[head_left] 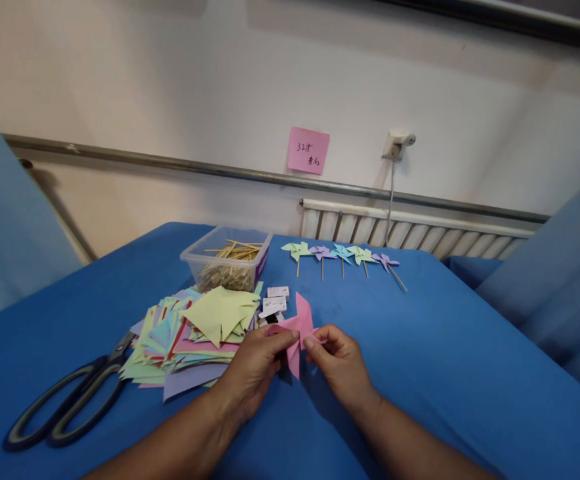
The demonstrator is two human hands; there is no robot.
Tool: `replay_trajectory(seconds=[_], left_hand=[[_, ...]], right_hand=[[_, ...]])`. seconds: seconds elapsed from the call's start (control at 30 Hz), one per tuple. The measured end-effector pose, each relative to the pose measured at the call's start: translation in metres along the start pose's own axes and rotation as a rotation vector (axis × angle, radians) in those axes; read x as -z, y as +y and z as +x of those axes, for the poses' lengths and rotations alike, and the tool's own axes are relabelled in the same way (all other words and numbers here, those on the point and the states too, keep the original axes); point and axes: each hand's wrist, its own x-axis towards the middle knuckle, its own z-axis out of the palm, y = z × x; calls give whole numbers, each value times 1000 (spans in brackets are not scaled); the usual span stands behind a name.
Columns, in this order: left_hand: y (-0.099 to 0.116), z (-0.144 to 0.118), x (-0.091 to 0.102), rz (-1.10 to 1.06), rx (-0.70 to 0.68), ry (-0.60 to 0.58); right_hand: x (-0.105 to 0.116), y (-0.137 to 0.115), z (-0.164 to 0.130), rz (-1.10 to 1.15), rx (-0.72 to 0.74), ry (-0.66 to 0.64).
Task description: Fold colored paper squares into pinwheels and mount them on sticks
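Note:
A pink paper pinwheel without a stick is held above the blue tablecloth, between my two hands. My left hand pinches it from the left, the thumb pressed near its centre. From the right, my right hand grips another blade between thumb and fingers. Just left of my left hand lies a pile of coloured paper, with pale yellow cut sheets on top. Small white boxes sit beyond my left hand, partly covered by it and the pinwheel.
A clear plastic tub of thin wooden sticks stands behind the paper. Several finished pinwheels on sticks lie in a row at the far edge. Large dark-handled scissors rest at the left. A radiator is on the wall behind.

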Motion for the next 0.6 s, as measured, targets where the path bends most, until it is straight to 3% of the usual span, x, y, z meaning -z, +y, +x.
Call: replay_trajectory(seconds=[0.6], left_hand=[[-2, -3, -5, 36, 48, -58]], right_hand=[[7, 7, 3, -134, 110, 4]])
